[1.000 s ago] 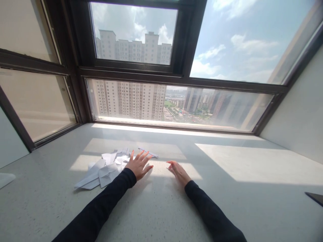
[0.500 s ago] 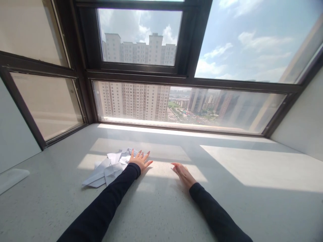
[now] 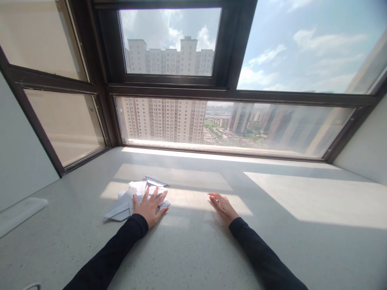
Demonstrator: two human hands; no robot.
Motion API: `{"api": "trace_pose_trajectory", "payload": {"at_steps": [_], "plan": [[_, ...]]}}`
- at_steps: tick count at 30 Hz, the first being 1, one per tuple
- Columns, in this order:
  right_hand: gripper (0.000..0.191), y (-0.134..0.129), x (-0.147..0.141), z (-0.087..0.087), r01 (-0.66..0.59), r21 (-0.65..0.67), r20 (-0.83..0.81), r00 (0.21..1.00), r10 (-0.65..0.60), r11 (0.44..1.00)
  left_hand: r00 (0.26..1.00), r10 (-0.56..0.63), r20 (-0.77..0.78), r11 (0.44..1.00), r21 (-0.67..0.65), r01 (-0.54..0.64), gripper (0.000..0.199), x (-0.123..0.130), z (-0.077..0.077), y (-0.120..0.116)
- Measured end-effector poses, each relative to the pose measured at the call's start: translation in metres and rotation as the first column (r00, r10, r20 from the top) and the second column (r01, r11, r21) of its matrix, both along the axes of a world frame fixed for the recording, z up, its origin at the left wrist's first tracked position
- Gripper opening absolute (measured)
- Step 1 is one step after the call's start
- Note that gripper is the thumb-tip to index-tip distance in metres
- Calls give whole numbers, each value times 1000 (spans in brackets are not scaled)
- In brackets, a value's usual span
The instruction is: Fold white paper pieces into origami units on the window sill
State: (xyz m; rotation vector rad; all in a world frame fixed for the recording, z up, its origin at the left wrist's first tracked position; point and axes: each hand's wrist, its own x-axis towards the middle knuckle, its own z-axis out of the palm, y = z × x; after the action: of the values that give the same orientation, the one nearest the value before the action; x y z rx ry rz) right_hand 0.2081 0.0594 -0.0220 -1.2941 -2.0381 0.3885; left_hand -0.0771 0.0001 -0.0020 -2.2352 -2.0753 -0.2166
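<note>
Several folded white papers (image 3: 122, 204) lie in a loose pile on the pale speckled sill, left of the middle. My left hand (image 3: 150, 207) rests over the right part of the pile with its fingers spread. To the right, apart from the papers, my right hand (image 3: 222, 207) is at the sill surface, its fingers together and slightly bent. Whether anything is under its fingertips is too small to tell.
A pale, flat long object (image 3: 22, 215) lies at the left edge of the sill. Dark window frames (image 3: 181, 92) rise behind the sill, and a white wall (image 3: 367, 149) stands at the right. Part of a small object (image 3: 32, 286) shows at the bottom left.
My left hand has moved left and nearer to me, over the papers, uncovering the pile's far right part. My right hand has barely moved. The view has shifted slightly.
</note>
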Motion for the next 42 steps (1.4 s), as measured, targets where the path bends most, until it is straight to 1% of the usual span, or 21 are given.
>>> {"api": "trace_pose_trajectory", "payload": {"at_steps": [3,6,8,10,12,14,16,18,19,21,23,25,28,30,32,35,37,39,41,42], "plan": [[51,-1,1,0,-3,4,9,1000,3,1000,1000,-26,-1,999,-37,26,44,-14,-3,5],[52,-1,2,2,-1,10,26,1000,1,1000,998,-70,-2,996,-48,70,46,-32,-3,13],[52,-2,1,2,3,16,34,999,-4,1000,995,-96,-8,995,8,96,47,-41,-1,13],[51,-2,0,2,0,25,44,999,-1,1000,997,-81,6,992,99,80,45,-46,1,10],[50,-2,0,1,-8,44,64,998,5,999,999,-31,45,986,163,23,42,-51,6,7],[47,-2,0,0,-19,64,100,995,12,998,995,42,88,983,175,-57,41,-59,12,5],[45,-2,-1,-1,-30,76,135,991,19,997,983,138,118,978,138,-154,41,-70,18,4],[43,-4,-2,1,-39,95,150,988,24,995,960,247,129,964,68,-257,42,-81,22,4],[41,-6,-4,3,-43,111,150,988,26,993,949,288,129,955,29,-294,44,-85,23,3],[38,-14,-11,9,-57,145,147,988,36,988,939,318,134,948,-19,-318,46,-90,24,1],[34,-25,-22,17,-90,161,144,987,67,983,943,295,156,954,-4,-298,42,-88,27,-1],[32,-37,-36,24,-129,162,126,986,109,978,947,245,206,963,64,-263,35,-82,32,-2],[28,-51,-54,28,-184,167,92,981,170,969,945,171,281,968,133,-214,27,-73,43,-2],[26,-56,-60,26,-212,157,76,976,202,965,943,182,277,969,115,-220,24,-72,50,-1],[25,-56,-61,23,-222,133,55,975,216,966,945,226,238,959,118,-259,22,-75,54,0],[25,-53,-59,19,-209,95,9,978,209,973,949,245,200,932,221,-287,27,-80,57,0],[26,-52,-58,19,-197,74,-47,979,200,978,955,220,197,913,302,-273,32,-77,62,-3],[30,-52,-59,19,-181,57,-129,974,188,982,961,168,219,901,363,-240,34,-64,67,-8],[40,-54,-61,19,-167,37,-218,961,171,985,958,83,276,914,362,-183,35,-42,70,-14],[47,-55,-62,19,-166,22,-259,952,166,986,952,-18,306,940,329,-88,33,-28,70,-18]]}}
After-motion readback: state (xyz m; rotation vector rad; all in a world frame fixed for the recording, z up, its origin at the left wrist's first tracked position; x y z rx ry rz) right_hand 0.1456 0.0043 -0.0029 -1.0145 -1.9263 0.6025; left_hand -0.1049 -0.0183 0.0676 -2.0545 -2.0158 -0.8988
